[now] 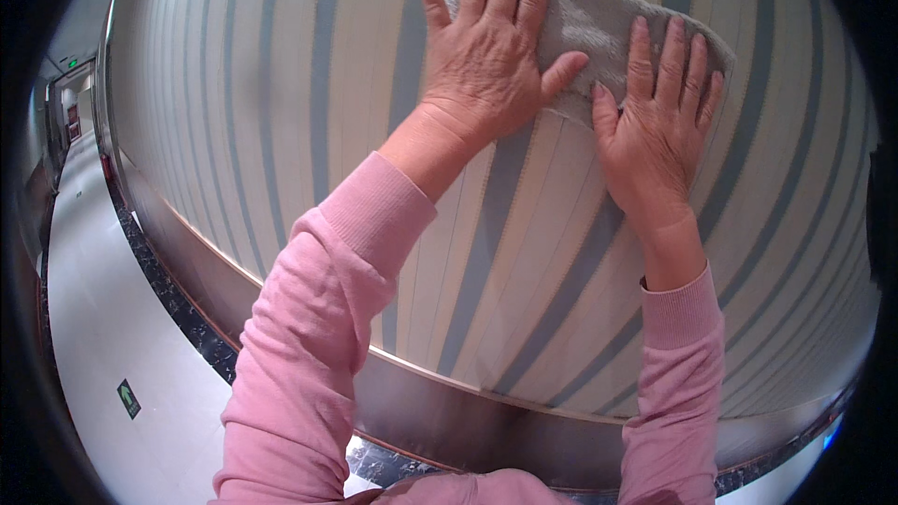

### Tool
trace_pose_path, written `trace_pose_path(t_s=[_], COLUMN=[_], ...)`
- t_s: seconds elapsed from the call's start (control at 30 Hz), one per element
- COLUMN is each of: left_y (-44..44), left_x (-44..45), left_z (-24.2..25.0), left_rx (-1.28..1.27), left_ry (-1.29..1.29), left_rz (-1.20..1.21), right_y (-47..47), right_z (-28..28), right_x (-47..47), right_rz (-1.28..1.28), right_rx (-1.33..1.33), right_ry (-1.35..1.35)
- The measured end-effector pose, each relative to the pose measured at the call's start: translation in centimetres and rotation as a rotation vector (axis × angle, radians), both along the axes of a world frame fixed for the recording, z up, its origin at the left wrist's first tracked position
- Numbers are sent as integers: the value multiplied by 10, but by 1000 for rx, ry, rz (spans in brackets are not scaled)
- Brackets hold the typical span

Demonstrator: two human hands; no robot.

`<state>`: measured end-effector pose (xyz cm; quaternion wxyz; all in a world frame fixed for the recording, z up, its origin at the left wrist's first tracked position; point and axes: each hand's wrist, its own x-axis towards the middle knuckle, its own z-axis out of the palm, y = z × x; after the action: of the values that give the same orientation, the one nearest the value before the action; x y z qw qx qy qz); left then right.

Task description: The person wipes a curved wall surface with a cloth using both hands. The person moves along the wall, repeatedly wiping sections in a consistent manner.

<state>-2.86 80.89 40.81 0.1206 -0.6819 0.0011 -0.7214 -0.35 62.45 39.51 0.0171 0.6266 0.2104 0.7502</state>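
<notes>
A folded grey cloth (586,31) lies flat against a wall covered in striped wallpaper (449,252), at the upper middle of the view. My left hand (491,49) is spread on the cloth's left part, with the little finger past its edge on the wallpaper. On the right part rests my right hand (656,112), palm down, its thumb at the lower edge of the cloth. Both hands press the cloth from above with straight fingers and do not close around it. The palms' undersides are hidden.
Below the wallpaper runs a smooth brownish panel (435,400) with a pale trim, then a dark marbled border (203,340). A light floor (112,294) with a green arrow sign (128,398) stretches along a corridor at the left. A green lit sign (72,63) hangs far off.
</notes>
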Motion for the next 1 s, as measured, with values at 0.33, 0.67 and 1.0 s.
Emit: trace_pose_path(t_s=[0.33, 0.67, 1.0], left_y=[43, 48, 55], left_x=[-18, -20, -19], left_z=[-22, -53, -93], left_rx=[-86, -68, -124], left_ry=[90, 145, 216], left_rz=[121, 760, -4], right_y=[47, 50, 50], right_z=[-20, -44, -91], right_x=[-14, -27, -19], right_rz=[70, 190, 181], right_rx=[-17, -73, -31], right_ry=[161, 171, 250])
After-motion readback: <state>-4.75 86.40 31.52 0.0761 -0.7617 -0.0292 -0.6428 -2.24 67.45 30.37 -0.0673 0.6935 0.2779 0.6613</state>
